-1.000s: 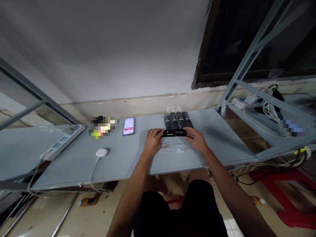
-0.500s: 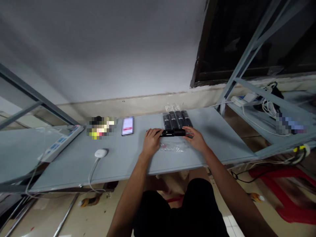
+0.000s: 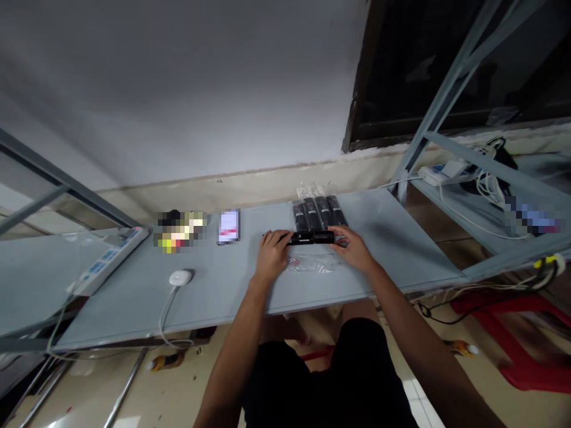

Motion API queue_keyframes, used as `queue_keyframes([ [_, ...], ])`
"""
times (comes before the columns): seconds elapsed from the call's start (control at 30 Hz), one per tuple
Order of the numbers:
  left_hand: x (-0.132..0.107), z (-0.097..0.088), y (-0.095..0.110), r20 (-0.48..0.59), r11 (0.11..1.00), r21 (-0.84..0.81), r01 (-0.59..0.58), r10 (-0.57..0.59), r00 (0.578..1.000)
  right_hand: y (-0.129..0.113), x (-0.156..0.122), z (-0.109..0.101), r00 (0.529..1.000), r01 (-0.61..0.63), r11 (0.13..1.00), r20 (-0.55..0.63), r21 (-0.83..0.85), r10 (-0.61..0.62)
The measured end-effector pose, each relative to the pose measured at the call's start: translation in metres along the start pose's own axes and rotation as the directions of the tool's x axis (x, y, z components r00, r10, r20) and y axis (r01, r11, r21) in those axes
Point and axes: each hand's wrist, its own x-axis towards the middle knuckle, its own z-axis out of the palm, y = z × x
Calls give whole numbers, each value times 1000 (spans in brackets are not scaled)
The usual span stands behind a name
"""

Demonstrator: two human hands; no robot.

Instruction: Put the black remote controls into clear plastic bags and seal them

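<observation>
Both my hands hold a long black remote-like device crosswise just above the grey table. My left hand grips its left end with curled fingers. My right hand grips its right end. Under the device lies a clear plastic bag with a small red mark. Behind it, several more black devices in clear wrappers lie side by side.
A phone with a lit screen lies left of my hands. A white round puck with a cable sits near the front left. A power strip is at far left. Metal shelving with cables stands on the right; a red stool below.
The view has shifted slightly. My hands still hold the black device in the same spot above the plastic bag.
</observation>
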Motion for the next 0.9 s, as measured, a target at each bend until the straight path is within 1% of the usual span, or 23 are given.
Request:
queue_keyframes([
  [0.27, 1, -1, 0, 8, 1000, -6, 8, -8, 1000, -9, 0, 0, 998, -57, 998, -13, -2, 57],
  [0.53, 0, 0, -2, 2, 1000, -10, 7, -7, 1000, -8, 0, 0, 998, -58, 998, -7, 25, 58],
  [0.63, 0, 1, -3, -4, 1000, -8, 5, -5, 1000, -9, -1, -1, 998, -64, 998, -23, 28, 64],
  [0.7, 0, 1, -2, -13, 1000, -7, -5, 5, 1000, -12, -1, -1, 994, -95, 994, -46, 49, 97],
  [0.8, 1, 0, 0, -23, 1000, 2, -24, 24, 999, -17, 0, -2, 980, -176, 976, -68, 128, 186],
  [0.9, 4, -3, 7, -8, 998, 20, -58, 58, 998, -25, 0, -2, 968, -237, 956, -46, 173, 248],
])
